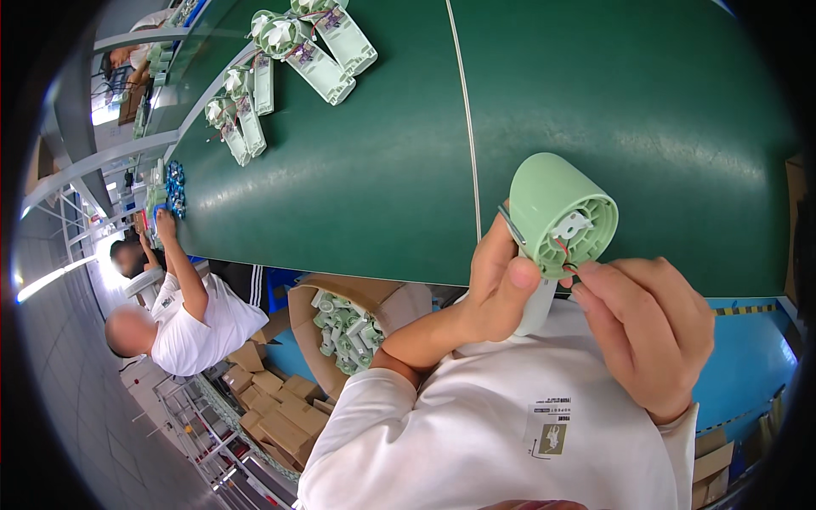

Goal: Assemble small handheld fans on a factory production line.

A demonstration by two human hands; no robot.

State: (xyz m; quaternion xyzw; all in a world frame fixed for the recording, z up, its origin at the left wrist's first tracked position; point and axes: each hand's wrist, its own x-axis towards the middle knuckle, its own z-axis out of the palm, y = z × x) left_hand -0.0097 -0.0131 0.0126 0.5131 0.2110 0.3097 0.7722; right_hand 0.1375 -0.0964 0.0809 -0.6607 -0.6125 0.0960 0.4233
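Observation:
My left hand (501,285) is wrapped round the handle of a pale green handheld fan housing (552,191), lifted over the near edge of the green work surface. The housing's round, ribbed open end is turned toward my right hand. Inside it sits a white metal-looking bracket (571,225), with thin red and dark wires (567,259) hanging out at the bottom rim. My right hand (650,323) is closed, thumb and forefinger pinching at the wire ends. The fingers partly cover what they grip.
Several partly assembled green fan units (310,64) with exposed wires lie at the far left of the green surface (382,178). A cardboard box (399,302) of green parts stands below the edge, left. A person in a white shirt (212,327) works farther left, near stacked cartons (285,421).

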